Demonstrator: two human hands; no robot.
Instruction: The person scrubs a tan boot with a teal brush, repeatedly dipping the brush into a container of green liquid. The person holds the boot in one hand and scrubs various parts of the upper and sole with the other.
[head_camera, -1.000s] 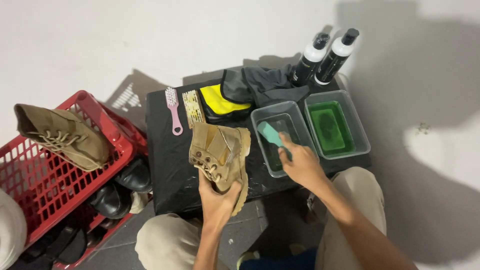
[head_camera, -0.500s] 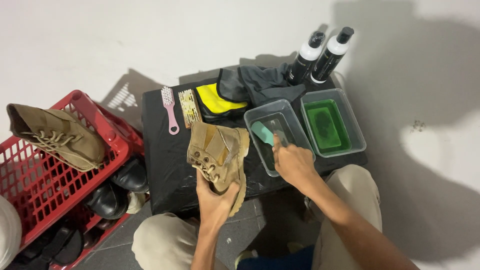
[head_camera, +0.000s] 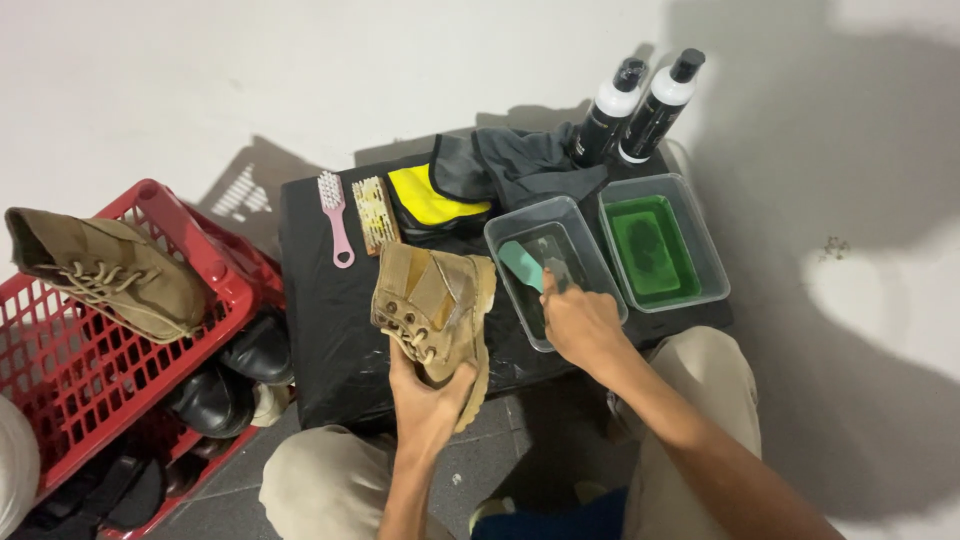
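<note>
Landmark: black table (head_camera: 330, 330), seen from above, the person seated at its near edge.
Left hand (head_camera: 428, 398): closed around the sole and heel of a tan boot (head_camera: 432, 300), gripping it from below at the near edge of the table.
Tan boot: held tilted over the near middle of the table, laces facing left, toe pointing away from the person; it sits directly above the left hand and just left of the right hand.
Right hand (head_camera: 580, 322): closed on a teal brush (head_camera: 523, 266), fingers wrapped round its handle, over the table's near right part.
Teal brush: its head dips into the clear tub (head_camera: 505, 240) holding dark liquid, just beyond the right hand's knuckles.
Green tub (head_camera: 716, 262): at the table's right end, touching the clear tub.
Two bottles (head_camera: 636, 98): black and white, upright at the table's far right corner.
Cloths: grey cloth (head_camera: 520, 160) and yellow cloth (head_camera: 425, 200) along the far edge.
Brushes: pink brush (head_camera: 335, 215) and wooden brush (head_camera: 373, 213), side by side at the far left.
Red basket (head_camera: 70, 370): on the floor left of the table, a second tan boot (head_camera: 110, 270) lying on its rim, black shoes (head_camera: 235, 375) inside.
</note>
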